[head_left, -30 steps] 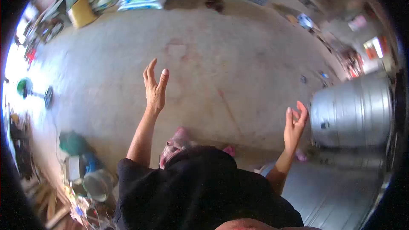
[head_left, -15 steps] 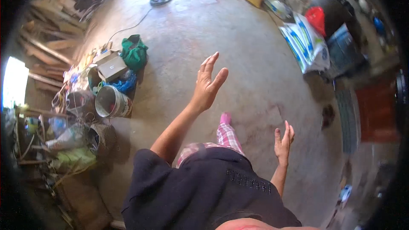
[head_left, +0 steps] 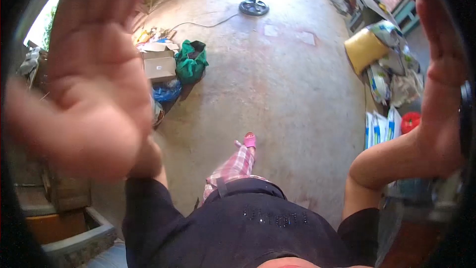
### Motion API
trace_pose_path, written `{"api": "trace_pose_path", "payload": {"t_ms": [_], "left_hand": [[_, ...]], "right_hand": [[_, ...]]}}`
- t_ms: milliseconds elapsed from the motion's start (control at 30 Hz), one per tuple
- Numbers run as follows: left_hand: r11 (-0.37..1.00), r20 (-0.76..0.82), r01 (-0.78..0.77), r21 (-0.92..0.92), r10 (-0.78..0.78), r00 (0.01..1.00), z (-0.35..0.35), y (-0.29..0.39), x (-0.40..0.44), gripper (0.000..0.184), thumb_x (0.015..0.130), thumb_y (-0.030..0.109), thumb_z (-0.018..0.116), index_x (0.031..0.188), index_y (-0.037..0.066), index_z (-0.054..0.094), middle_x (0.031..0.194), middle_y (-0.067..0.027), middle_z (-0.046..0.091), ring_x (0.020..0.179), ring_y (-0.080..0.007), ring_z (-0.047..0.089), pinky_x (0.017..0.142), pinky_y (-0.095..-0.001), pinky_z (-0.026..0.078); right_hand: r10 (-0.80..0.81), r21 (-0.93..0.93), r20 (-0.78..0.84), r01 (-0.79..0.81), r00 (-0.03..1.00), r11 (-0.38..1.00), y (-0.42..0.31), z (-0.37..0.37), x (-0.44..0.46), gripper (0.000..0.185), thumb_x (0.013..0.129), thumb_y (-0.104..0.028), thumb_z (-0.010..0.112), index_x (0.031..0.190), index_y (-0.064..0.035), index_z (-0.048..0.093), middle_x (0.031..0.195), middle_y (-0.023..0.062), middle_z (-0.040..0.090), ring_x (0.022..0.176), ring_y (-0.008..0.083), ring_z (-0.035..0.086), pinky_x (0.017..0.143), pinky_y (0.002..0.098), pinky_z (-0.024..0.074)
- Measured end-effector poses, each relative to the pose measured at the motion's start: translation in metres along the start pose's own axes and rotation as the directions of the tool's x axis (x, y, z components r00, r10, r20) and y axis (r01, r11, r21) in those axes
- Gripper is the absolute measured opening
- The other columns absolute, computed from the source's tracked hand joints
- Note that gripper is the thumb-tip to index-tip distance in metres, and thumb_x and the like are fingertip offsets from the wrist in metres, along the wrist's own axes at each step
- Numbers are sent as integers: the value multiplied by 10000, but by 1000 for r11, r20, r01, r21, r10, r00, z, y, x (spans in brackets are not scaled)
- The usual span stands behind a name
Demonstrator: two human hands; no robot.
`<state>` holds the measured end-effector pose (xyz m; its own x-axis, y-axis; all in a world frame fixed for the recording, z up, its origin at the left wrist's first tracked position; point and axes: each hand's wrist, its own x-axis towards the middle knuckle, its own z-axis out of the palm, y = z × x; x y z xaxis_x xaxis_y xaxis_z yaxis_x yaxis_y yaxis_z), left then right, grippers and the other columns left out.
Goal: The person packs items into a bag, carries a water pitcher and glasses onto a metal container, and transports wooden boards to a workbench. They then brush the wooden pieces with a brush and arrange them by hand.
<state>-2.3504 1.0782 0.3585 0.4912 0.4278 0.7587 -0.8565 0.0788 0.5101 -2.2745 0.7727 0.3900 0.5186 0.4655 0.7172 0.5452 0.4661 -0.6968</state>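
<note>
My left hand [head_left: 96,84] is raised very close to the camera at the left, palm toward me, slightly blurred. Its fingers point upward and the thumb sticks out to the left; nothing is in it. At the right edge my right hand [head_left: 444,84] is also lifted near the camera, seen partly from the side. Its fingers stretch upward and hold nothing that I can see. Neither hand touches any object. Below them are my dark shirt [head_left: 248,223], checked trousers [head_left: 230,171] and a foot in a pink sandal [head_left: 250,140] on the concrete floor [head_left: 297,104].
A standing fan [head_left: 254,7] is ahead, its cord running left. Left of the floor lie a cardboard box [head_left: 159,67], a green bag [head_left: 191,62] and a blue plastic bag [head_left: 167,91]. At right are a yellow sack [head_left: 367,50], several white-blue bags [head_left: 379,128] and a red item [head_left: 410,121].
Both hands have risen from in front of my body to close beside the camera, spreading apart. The view has shifted forward, with the fan now nearer the middle and the buckets mostly hidden.
</note>
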Motion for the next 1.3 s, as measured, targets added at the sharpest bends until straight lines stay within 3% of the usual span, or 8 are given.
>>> {"api": "trace_pose_path", "payload": {"t_ms": [233, 567, 600, 933, 1000, 1100, 1167, 1300], "left_hand": [[930, -63, -191, -314, 180, 982, 3, -92, 108, 790, 840, 639, 225, 1289, 23, 436, 1328, -223, 408, 1247, -361, 365, 1060, -469, 236], [886, -169, -302, -352, 257, 951, 36, -287, 210, 659, 816, 578, 434, 1292, 122, 455, 1409, -201, 314, 1322, -405, 233, 1094, -584, 119], [885, -75, -266, -383, 257, 963, 40, -313, 216, 698, 802, 597, 441, 1302, 110, 438, 1416, -201, 300, 1317, -413, 237, 1095, -584, 116], [977, -95, -211, 37, 213, 972, 61, -487, 327, 865, 842, 674, 246, 1368, -11, 296, 1401, -235, 307, 1294, -407, 290, 1059, -507, 205], [788, -68, -90, 609, 165, 984, 48, -513, 341, 936, 824, 730, 195, 1409, -1, 178, 1455, -157, 206, 1235, -277, 321, 1020, -368, 249], [610, 45, -130, 782, 152, 987, -17, -559, 367, 897, 860, 699, 214, 1421, 1, 158, 1451, -110, 221, 1168, -195, 365, 969, -309, 294], [286, -138, 42, 957, 325, 936, -53, -594, 384, 837, 872, 657, 214, 1361, -17, 305, 1372, -239, 353, 1282, -346, 341, 1040, -443, 250], [569, -330, 143, 810, 239, 913, -153, -654, 412, 614, 973, 455, 212, 1058, -35, 573, 1067, -183, 604, 1023, -263, 561, 942, -381, 362]], "right_hand": [[-3, 47, 147, -4, 989, 999, 102, -96, 133, 723, 926, -553, 210, 1329, 23, 377, 1333, 191, 437, 1246, 291, 422, 1040, 352, 322], [-10, 119, 260, -22, 965, 993, 261, -267, 277, 699, 931, -530, 205, 1340, 15, 361, 1349, 194, 414, 1255, 298, 407, 1045, 362, 315], [-3, 127, 268, -32, 964, 991, 281, -290, 291, 696, 932, -527, 205, 1341, 14, 359, 1350, 194, 412, 1256, 299, 406, 1045, 363, 315], [-42, 294, 464, -109, 885, 950, 470, -414, 477, 673, 937, -504, 200, 1352, 6, 343, 1366, 197, 390, 1266, 306, 391, 1050, 373, 308], [-57, 330, 500, -129, 864, 935, 518, -416, 515, 669, 938, -499, 199, 1354, 5, 340, 1369, 198, 385, 1268, 308, 388, 1051, 375, 307], [-95, 385, 534, -141, 840, 912, 596, -403, 572, 662, 939, -492, 197, 1358, 2, 335, 1373, 199, 379, 1270, 310, 384, 1052, 379, 305], [-108, 410, 552, -157, 827, 898, 646, -387, 613, 658, 940, -488, 196, 1360, 1, 332, 1377, 199, 374, 1272, 311, 381, 1053, 381, 304], [-123, 421, 600, -182, 791, 889, 721, -354, 701, 649, 942, -478, 194, 1364, -3, 325, 1383, 201, 365, 1276, 314, 375, 1055, 385, 301]]}}
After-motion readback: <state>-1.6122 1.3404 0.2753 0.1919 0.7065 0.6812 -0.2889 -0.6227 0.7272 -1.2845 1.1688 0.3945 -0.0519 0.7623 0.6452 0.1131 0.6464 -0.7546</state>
